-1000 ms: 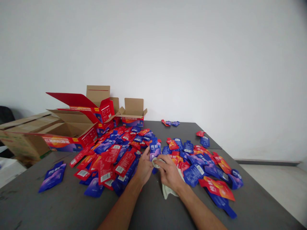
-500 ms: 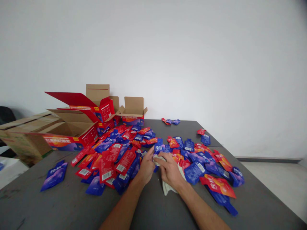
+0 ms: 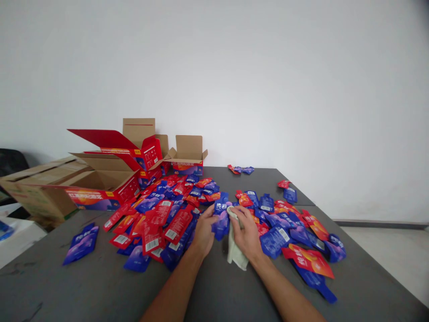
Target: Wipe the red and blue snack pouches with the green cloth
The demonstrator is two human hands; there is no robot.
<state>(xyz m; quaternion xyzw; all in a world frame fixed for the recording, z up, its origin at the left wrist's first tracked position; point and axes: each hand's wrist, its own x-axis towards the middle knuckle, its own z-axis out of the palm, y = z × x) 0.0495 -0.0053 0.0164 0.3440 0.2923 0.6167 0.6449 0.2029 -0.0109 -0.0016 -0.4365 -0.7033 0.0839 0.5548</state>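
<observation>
My left hand [image 3: 203,230] grips a blue pouch [image 3: 221,217] with white lettering by its left edge, holding it just above the grey table [image 3: 100,286]. My right hand [image 3: 247,232] is closed on a pale greenish cloth [image 3: 235,250] and presses its top end against the pouch's right side. The cloth's tail hangs down to the table below my right wrist. Both hands sit at the near edge of a wide heap of red and blue pouches [image 3: 167,210].
Open red-and-cardboard boxes [image 3: 110,179] stand at the back left, with a smaller open box [image 3: 187,158] behind the heap. More pouches [image 3: 301,232] spread to the right. A single blue pouch [image 3: 81,243] lies alone at the left. A white wall rises behind the table.
The blue pouch and both hands have shifted slightly right and up. My right hand has slid the cloth up along the pouch's right side.
</observation>
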